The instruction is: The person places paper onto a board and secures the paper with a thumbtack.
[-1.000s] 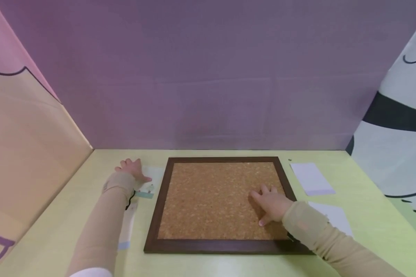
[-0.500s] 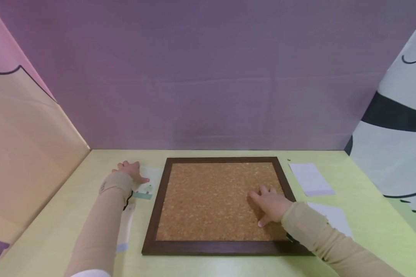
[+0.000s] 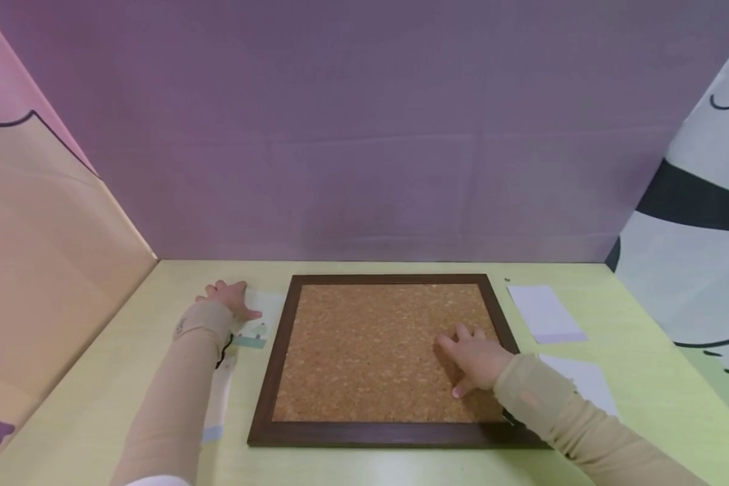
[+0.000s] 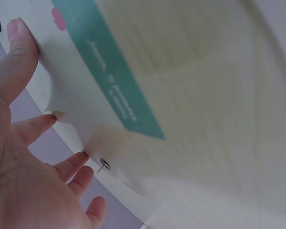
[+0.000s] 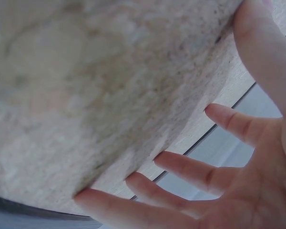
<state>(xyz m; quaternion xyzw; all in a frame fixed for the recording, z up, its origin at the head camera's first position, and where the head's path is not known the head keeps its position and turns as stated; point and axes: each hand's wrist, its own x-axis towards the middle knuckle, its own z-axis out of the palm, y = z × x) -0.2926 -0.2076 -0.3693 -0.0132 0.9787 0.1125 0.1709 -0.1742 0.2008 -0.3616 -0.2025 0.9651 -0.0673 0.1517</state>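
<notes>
A cork board [image 3: 370, 351] with a dark brown frame lies flat on the table. My right hand [image 3: 475, 358] rests on its right part, fingers spread; the right wrist view shows the fingertips [image 5: 164, 160] right at the cork. Left of the frame, my left hand [image 3: 227, 299] is spread over a pale card [image 3: 267, 312] with a teal band [image 4: 109, 71] and small print. In the left wrist view, thumb and index fingertip meet the card's edge, and a small corner is raised at the index fingertip. A thumbtack [image 4: 104, 165] stands point up beside the other fingertips.
Another card with a blue end [image 3: 214, 432] lies partly under the left forearm. To the right of the board are a white and lilac card [image 3: 547, 314] and a white sheet [image 3: 583, 381], partly behind the right sleeve. A tiny dark object [image 3: 507, 279] sits near the table's back.
The head view has shifted slightly. Both hands keep their places, the left over the card and the right on the cork board.
</notes>
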